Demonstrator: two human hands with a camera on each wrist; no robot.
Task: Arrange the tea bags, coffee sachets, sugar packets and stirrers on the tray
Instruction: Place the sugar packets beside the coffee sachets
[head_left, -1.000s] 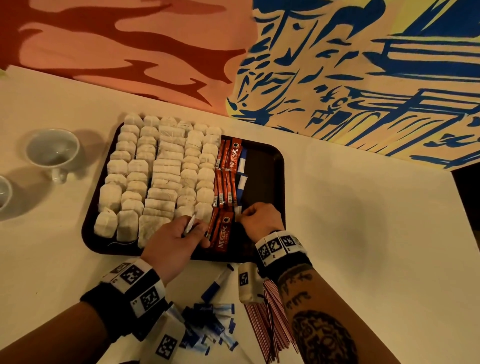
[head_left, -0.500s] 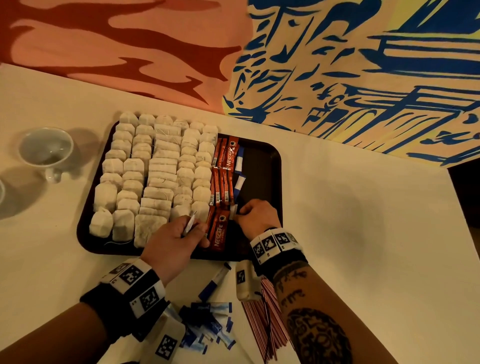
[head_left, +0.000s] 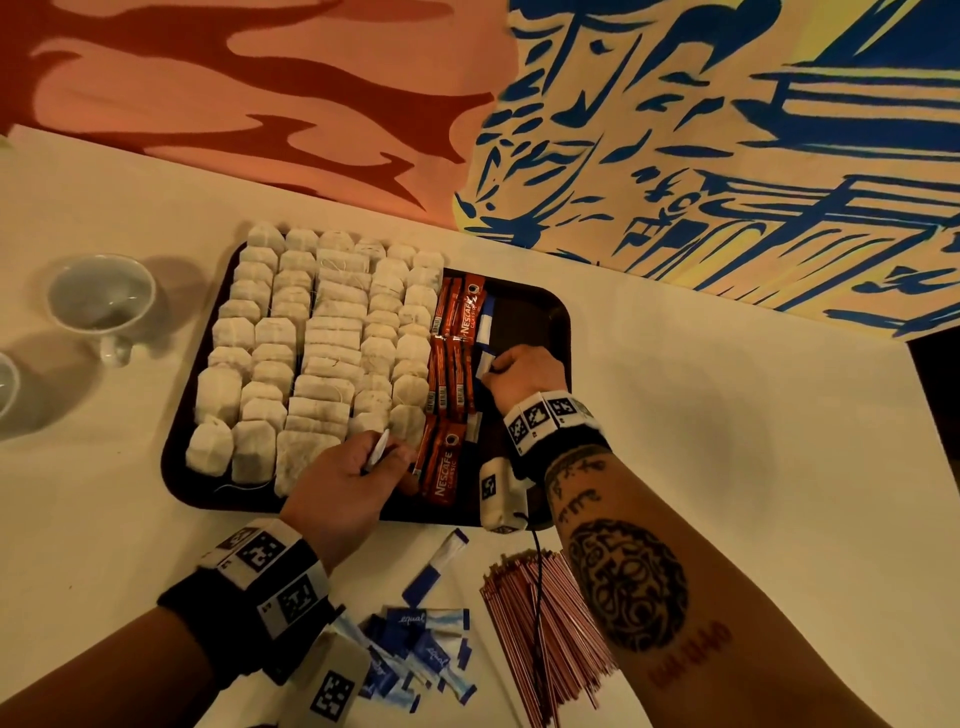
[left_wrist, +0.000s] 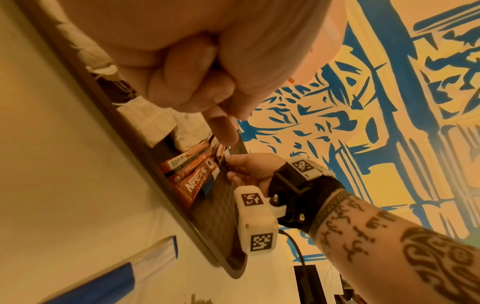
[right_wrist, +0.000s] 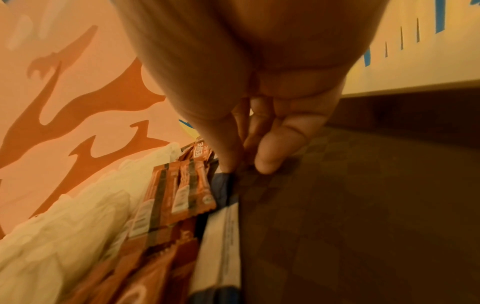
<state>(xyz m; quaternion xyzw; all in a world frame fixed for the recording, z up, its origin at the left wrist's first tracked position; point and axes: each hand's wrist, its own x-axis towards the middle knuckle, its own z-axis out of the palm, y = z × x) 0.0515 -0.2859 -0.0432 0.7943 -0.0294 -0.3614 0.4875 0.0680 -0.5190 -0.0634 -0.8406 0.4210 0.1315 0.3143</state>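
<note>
While loose sugar packets (head_left: 426, 644) and a bundle of stirrers (head_left: 540, 629) are lying on the white table (head_left: 727, 467) nearest the person, the left hand (head_left: 343, 483) is resting on the near edge of the dark tray (head_left: 540, 312), fingers curled around a small white packet (head_left: 376, 449). Just beyond, the right hand (head_left: 524, 371) is pinching the end of a blue-and-white sugar packet (right_wrist: 223, 232) against the tray floor — beside the coffee sachets (head_left: 452, 364). Rows of tea bags (head_left: 311, 353) are filling the tray's left side — two cups (head_left: 101, 301) are standing farther left.
</note>
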